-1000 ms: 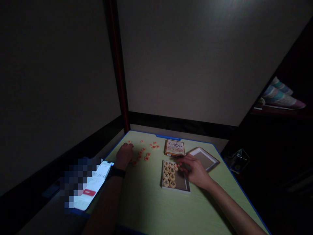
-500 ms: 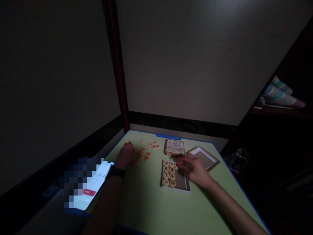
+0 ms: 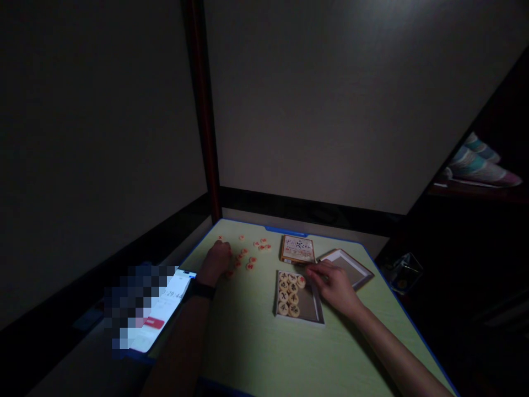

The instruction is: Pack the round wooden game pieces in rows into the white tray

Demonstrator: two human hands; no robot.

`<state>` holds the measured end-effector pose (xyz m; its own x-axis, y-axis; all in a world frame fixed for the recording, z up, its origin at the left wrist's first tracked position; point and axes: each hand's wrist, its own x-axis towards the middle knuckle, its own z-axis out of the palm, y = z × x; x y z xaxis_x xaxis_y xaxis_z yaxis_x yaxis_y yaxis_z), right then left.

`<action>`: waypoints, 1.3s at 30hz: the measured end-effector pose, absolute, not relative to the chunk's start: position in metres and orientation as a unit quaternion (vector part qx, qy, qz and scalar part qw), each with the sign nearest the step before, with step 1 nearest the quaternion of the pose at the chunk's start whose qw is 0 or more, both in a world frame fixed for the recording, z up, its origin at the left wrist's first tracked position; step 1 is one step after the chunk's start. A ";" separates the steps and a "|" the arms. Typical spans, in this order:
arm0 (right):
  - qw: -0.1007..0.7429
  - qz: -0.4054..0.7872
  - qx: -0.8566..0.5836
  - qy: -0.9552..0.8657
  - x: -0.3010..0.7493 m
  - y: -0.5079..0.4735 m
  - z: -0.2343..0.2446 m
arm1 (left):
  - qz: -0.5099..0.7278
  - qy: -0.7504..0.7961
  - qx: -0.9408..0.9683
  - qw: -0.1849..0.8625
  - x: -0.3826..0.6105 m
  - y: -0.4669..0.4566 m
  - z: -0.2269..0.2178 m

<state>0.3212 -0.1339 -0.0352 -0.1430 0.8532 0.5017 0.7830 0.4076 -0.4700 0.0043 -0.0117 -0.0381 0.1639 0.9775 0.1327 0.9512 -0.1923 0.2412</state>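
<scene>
A shallow open box [image 3: 321, 315] on the table holds several round Chinese chess pieces [image 3: 293, 298] with black characters in rows at its left. One red-marked piece [image 3: 301, 282] lies in it at the upper right of these. By the box's upper right edge, my right hand [image 3: 336, 286] has its fingers bent and slightly apart, with nothing visible in them. My left hand [image 3: 217, 260], a dark band on its wrist, is closed at the table's left side; what its fingers hold is hidden. Several loose red-marked pieces [image 3: 250, 266] are scattered beside it.
A closed printed box [image 3: 298, 249] lies beyond the open one. To its right rests an upturned lid [image 3: 366, 271], partly behind my right hand. A lit phone [image 3: 165, 314] is at the left edge of the green table [image 3: 264, 353]. Walls stand behind.
My right hand has let go of the red-marked piece, which now lies in the open box, and has drawn back slightly right. My left hand stays closed in nearly the same place.
</scene>
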 end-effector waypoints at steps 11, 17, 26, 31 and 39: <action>0.285 0.062 -0.503 -0.814 0.258 -0.067 0.009 | 0.133 0.621 0.769 0.076 0.001 -0.011 -0.033; 0.032 0.033 -0.432 -0.901 0.182 -0.001 0.002 | 0.110 0.606 0.786 0.060 0.006 -0.016 -0.032; -0.067 -0.005 -0.437 -0.897 0.158 0.017 0.000 | 0.116 0.605 0.786 0.049 0.004 -0.010 -0.040; -0.047 -0.020 -0.479 -0.876 0.153 0.036 0.012 | 0.129 0.603 0.786 0.043 0.003 -0.009 -0.049; -0.056 -0.001 -0.505 -0.861 0.144 0.054 0.001 | 0.145 0.609 0.778 0.062 0.014 -0.012 -0.047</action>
